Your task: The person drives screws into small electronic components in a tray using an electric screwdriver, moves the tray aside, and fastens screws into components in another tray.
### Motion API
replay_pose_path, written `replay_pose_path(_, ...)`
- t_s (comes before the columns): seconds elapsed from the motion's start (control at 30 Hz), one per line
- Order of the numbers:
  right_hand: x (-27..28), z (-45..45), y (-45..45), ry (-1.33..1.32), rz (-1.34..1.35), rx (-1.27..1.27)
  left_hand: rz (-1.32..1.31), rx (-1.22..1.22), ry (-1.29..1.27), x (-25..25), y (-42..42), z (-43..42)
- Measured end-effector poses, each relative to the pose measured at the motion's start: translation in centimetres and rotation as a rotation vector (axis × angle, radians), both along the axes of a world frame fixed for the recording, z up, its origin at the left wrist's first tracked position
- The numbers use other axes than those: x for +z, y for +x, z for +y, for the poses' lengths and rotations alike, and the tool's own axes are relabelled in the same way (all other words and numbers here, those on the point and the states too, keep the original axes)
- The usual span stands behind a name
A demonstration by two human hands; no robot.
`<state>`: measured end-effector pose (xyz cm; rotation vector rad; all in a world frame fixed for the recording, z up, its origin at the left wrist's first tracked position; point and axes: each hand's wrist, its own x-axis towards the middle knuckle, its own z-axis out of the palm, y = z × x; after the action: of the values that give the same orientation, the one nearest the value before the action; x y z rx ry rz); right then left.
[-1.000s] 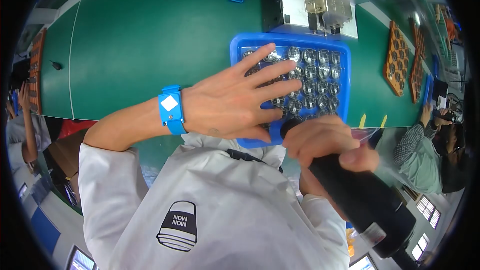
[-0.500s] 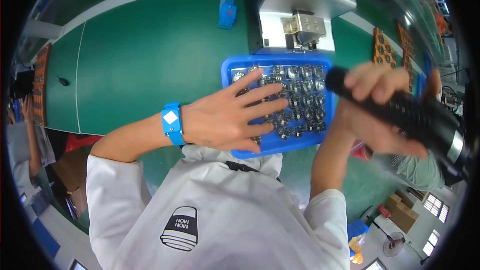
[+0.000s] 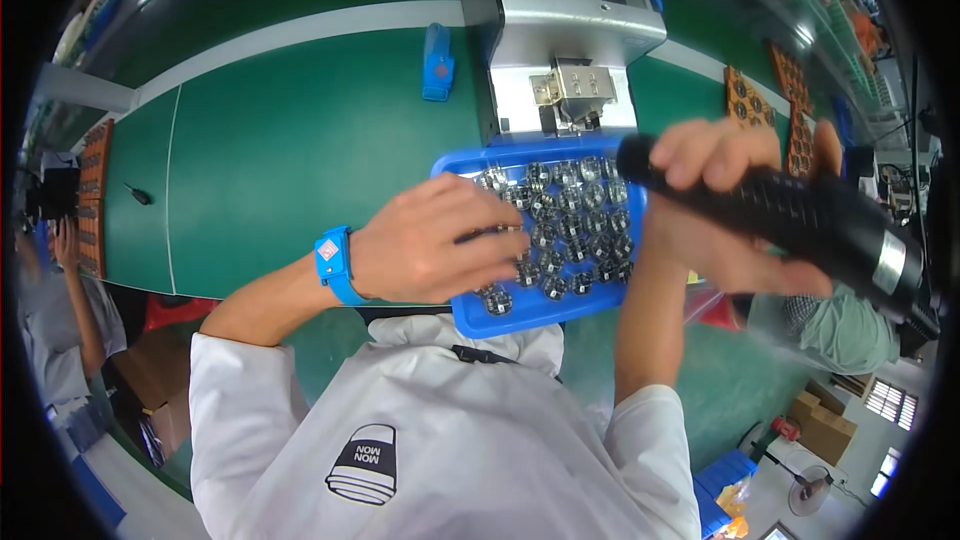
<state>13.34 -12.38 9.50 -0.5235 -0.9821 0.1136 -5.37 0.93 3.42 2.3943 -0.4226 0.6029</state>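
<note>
My left hand (image 3: 430, 245), with a blue wrist strap (image 3: 334, 260), reaches over the left side of a blue tray (image 3: 520, 324). Its fingers are bent and partly apart above small round metal-and-clear parts (image 3: 571, 224), which lie in rows. The fingertips hide some of the parts, and I cannot make out anything held there. At the tray's right side, my right hand (image 3: 725, 205) is wrapped round a black cylindrical tool (image 3: 850, 240) with ribbed slots and a silver band. Its blunt narrower end points left, over the tray's upper right corner.
A silver machine (image 3: 575, 25) with a metal block stands just behind the tray. On the green table (image 3: 300, 160) lie another blue strap (image 3: 437, 65) and a small black object (image 3: 138, 194). Orange trays (image 3: 748, 100) stand at the right. Other people sit at both sides.
My left hand has gone from spread fingers over the tray to bent fingers farther left, uncovering more parts. The view has shifted. My right hand still grips the black tool.
</note>
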Motion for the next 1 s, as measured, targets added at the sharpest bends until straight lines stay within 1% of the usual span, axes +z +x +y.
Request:
replay_pose_path(0.03, 0.0, -0.3, -0.5, 0.007, 0.054, 0.012, -0.109, 0.081, -0.004, 0.1, 0.4, 0.2)
replay_pose_path(0.07, 0.4, -1.0, -1.0, 0.031, 0.107, 0.063, -0.108, 0.087, 0.008, 0.5, 0.6, 0.3)
replay_pose_path(0.13, 0.3, -1.4, -2.0, 0.036, 0.172, 0.060, -0.063, 0.223, -0.080, 1.6, 0.8, 0.4)
replay_pose_path(0.2, 0.0, -1.8, -2.3, 0.059, 0.182, 0.079, -0.062, 0.242, -0.044, 3.0, 1.3, -0.2)
replay_pose_path(0.3, -0.3, -2.4, -2.4, 0.084, 0.189, 0.115, 0.020, 0.277, -0.051, 3.7, 1.4, -1.5)
replay_pose_path(0.37, -0.3, -2.5, -2.6, 0.103, 0.186, 0.143, 0.021, 0.316, -0.027, 3.9, 1.0, -1.7)
replay_pose_path(0.43, -0.2, -3.1, -2.3, 0.131, 0.199, 0.151, 0.032, 0.351, -0.013, 3.5, 0.6, -2.4)
replay_pose_path(0.5, -0.4, -3.8, -1.0, 0.153, 0.227, 0.171, -0.042, 0.589, -0.108, 2.1, 0.3, -3.3)
replay_pose_path(0.53, -0.2, -3.8, -1.1, 0.122, 0.221, 0.208, -0.033, 0.596, -0.105, 1.4, -0.5, -3.3)
replay_pose_path(0.6, 0.1, -3.5, -1.3, 0.082, 0.222, 0.256, -0.010, 0.715, -0.134, 0.1, -2.1, -3.9)
replay_pose_path(0.63, 0.5, -3.1, -1.5, 0.003, 0.207, 0.225, 0.056, 0.710, -0.203, -0.3, -2.7, -4.4)
replay_pose_path(0.67, 0.6, -2.7, -1.5, -0.074, 0.187, 0.194, 0.059, 0.723, -0.206, -0.5, -3.0, -4.6)
replay_pose_path(0.7, 0.4, -2.4, -1.3, -0.107, 0.184, 0.255, 0.051, 0.683, -0.160, -0.6, -3.2, -4.7)
replay_pose_path(0.73, 0.5, -2.0, -1.0, -0.111, 0.185, 0.266, 0.047, 0.642, -0.114, -0.8, -3.2, -4.7)
replay_pose_path(0.8, 1.0, -1.0, -0.5, -0.098, 0.076, 0.368, 0.055, 0.639, -0.133, -1.2, -3.2, -4.3)
replay_pose_path(0.83, 0.9, -0.4, -0.1, -0.096, 0.048, 0.411, 0.071, 0.618, -0.086, -1.0, -3.0, -4.0)
replay_pose_path(0.87, 0.9, -0.1, -0.1, -0.101, 0.048, 0.411, 0.086, 0.593, -0.040, -0.7, -2.7, -3.5)
replay_pose_path(1.0, 0.3, 1.1, -0.5, -0.209, 0.033, 0.416, 0.107, 0.552, -0.033, -0.8, -1.9, -2.1)
